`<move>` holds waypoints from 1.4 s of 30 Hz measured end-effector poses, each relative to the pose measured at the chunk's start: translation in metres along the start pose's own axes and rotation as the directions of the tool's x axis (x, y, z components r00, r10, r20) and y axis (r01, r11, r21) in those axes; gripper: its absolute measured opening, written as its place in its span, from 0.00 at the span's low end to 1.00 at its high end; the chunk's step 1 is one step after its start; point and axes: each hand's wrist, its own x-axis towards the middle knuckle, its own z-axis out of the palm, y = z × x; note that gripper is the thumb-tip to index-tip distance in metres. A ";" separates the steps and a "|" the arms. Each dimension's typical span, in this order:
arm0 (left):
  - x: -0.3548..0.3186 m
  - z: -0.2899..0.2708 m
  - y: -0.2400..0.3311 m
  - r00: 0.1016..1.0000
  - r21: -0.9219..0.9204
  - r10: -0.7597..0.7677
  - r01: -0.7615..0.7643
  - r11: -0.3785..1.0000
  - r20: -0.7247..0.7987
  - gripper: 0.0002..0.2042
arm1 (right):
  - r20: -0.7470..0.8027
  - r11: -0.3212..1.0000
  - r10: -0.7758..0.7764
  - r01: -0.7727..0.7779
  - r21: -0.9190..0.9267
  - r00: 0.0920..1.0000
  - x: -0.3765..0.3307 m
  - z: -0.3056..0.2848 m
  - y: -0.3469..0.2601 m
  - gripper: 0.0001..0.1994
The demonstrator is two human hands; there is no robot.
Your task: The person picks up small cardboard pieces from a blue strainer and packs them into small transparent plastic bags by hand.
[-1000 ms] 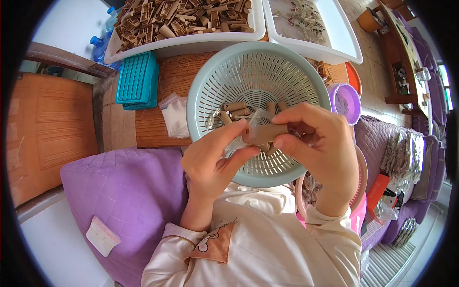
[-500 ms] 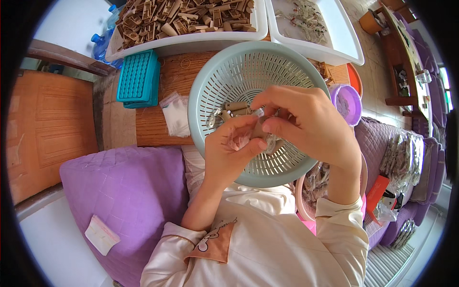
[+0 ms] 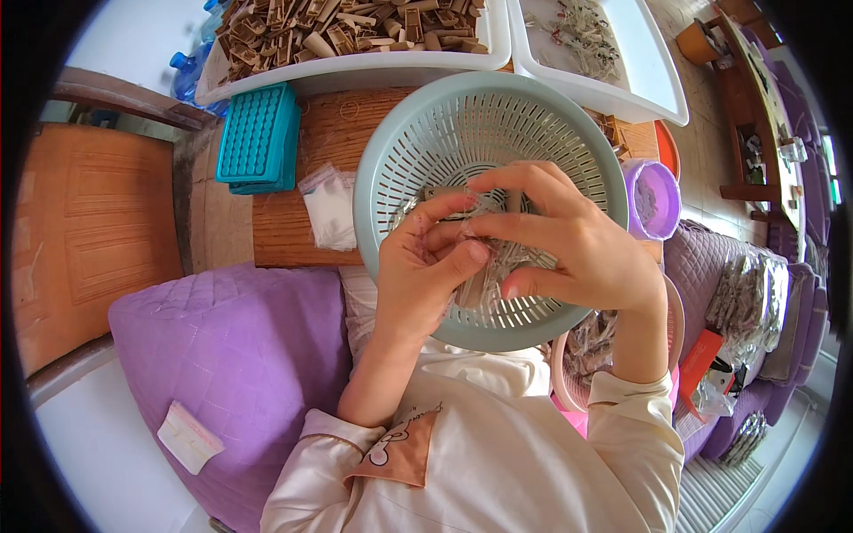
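In front of me is a grey-green plastic colander (image 3: 613, 169) with small brown pieces and clear plastic in it. Over the colander, my left hand (image 3: 413, 280) curls its fingers and thumb around a crinkled clear plastic bag (image 3: 498, 253). A dull brown shape shows through the plastic, but its kind is hard to make out. My right hand (image 3: 573, 240) is just right of the bag, its fingers spread and the thumb well apart. Its fingertips reach over to the bag's upper part beside my left fingers.
A white bin (image 3: 355, 67) piled with brown plastic parts stands at the back, next to another white bin (image 3: 662, 98) of small wired pieces. Left on the wooden table (image 3: 355, 133) are teal trays (image 3: 258, 138) and clear bags (image 3: 329, 209). A purple tub (image 3: 671, 200) stands right.
My right hand has loosened its pinch and spread its fingers, the thumb moving down and away. More of the clear bag shows between my hands. My left hand has barely moved.
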 end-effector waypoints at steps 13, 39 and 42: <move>-0.003 0.003 -0.001 0.995 0.059 0.079 -0.083 0.995 0.064 0.22 | -0.068 0.948 0.299 -0.288 0.131 0.952 -0.009 -0.012 -0.012 0.15; -0.006 0.009 0.002 0.997 0.165 -0.001 -0.012 0.986 0.080 0.23 | -0.207 0.987 0.047 -0.077 -0.142 0.977 -0.014 -0.001 -0.014 0.14; -0.005 0.008 0.003 0.998 0.215 -0.015 0.001 0.977 0.068 0.23 | -0.148 0.986 0.081 -0.101 -0.135 0.986 -0.017 0.001 -0.015 0.12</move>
